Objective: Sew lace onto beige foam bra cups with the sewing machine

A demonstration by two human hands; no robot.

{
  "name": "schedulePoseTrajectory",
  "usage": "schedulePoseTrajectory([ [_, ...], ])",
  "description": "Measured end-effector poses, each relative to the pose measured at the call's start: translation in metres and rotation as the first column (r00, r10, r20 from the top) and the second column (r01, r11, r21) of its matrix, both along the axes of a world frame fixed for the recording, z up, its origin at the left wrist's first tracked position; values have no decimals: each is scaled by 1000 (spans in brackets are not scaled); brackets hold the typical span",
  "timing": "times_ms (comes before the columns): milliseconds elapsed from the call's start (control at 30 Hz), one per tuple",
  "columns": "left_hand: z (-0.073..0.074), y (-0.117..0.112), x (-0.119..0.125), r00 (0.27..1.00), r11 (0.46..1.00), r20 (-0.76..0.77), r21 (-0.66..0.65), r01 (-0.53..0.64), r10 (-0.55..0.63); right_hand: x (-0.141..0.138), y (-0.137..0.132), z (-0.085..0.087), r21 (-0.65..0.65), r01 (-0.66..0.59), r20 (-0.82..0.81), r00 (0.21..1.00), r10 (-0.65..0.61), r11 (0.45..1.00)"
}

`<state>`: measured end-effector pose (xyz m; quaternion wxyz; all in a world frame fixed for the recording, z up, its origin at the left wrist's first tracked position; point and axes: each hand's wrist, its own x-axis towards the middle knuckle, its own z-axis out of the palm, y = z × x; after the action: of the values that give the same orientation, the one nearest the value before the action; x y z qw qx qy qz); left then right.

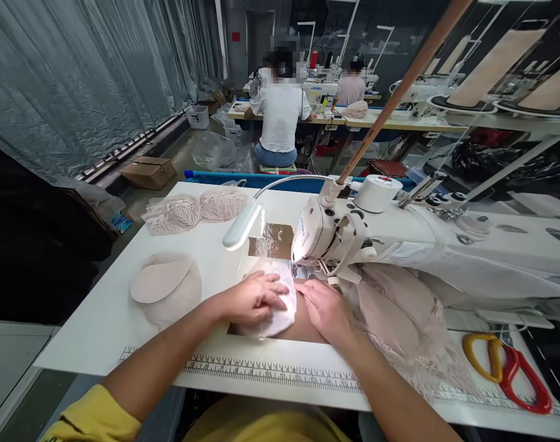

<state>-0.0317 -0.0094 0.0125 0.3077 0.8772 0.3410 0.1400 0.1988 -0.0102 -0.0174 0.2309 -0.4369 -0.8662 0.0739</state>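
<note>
The white piece (pixel 282 316), a small cupped bit of lacy cloth, lies at the middle of the table (pixel 206 252), a little back from its near edge and just in front of the needle end of the sewing machine (pixel 399 245). The left hand (pixel 254 301) lies flat on top of it, fingers (pixel 273 288) stretched and slightly spread, pinning it down rather than gripping it. The right hand (pixel 326 310) rests just beside it on the beige cloth (pixel 302 328) underneath, also flat, with its fingers pointing toward the needle; neither hand is closed around anything.

The piece looks light, thin and limp, likely to slide and pucker, and open lace could snag. It probably handles best under flat palms, or pinched at its free lower edge away from the needle.

More beige cloth, edged with lace, is heaped to the right under the machine arm. A lamp (pixel 240 224) on a bendy neck hangs over the work. Toward the left edge sit stacked foam cups (pixel 167 288), and lace cups (pixel 197 209) lie near the far left corner. A printed ruler (pixel 270 368) runs along the near edge, and scissors (pixel 505 368) with yellow and red handles lie near the near right corner. Beyond the table a co-worker (pixel 280 116) sits at another machine.
</note>
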Motion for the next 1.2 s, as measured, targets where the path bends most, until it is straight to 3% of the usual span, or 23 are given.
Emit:
schedulePoseTrajectory([
  [67,7,-8,-6,985,999,170,-52,-10,19,2,-1,1,11,-44,-50,998,45,999],
  [133,10,-10,-8,937,978,278,-68,-199,210,2,-1,2,23,-99,-83,991,101,995],
  [200,9,-5,-7,893,932,268,-70,-355,360,3,-2,2,29,-160,-81,983,162,987],
  [267,5,5,-4,897,914,173,-81,-398,406,3,-2,2,30,-212,-26,977,213,977],
  [433,-6,24,5,939,897,51,-318,-307,340,2,-3,2,21,-191,137,973,187,981],
  [600,-7,31,3,942,858,186,-489,-157,278,2,-3,5,-5,-154,128,980,153,988],
  [733,-3,31,-6,888,821,265,-540,-185,375,3,-2,6,-42,-168,115,978,172,985],
  [900,10,27,-26,763,793,319,-470,-387,562,4,-2,3,-42,-161,92,982,164,986],
  [1000,20,15,-27,695,765,322,-318,-561,643,3,-3,2,-39,-158,87,983,161,987],
  [1033,22,10,-23,710,772,305,-249,-584,635,4,-3,2,-38,-160,84,983,163,986],
  [1100,22,-1,-10,806,837,230,-113,-535,546,5,-2,2,-41,-161,68,984,163,986],
  [1200,12,-11,14,960,960,60,50,-277,273,8,0,1,-50,-122,48,991,125,991],
])
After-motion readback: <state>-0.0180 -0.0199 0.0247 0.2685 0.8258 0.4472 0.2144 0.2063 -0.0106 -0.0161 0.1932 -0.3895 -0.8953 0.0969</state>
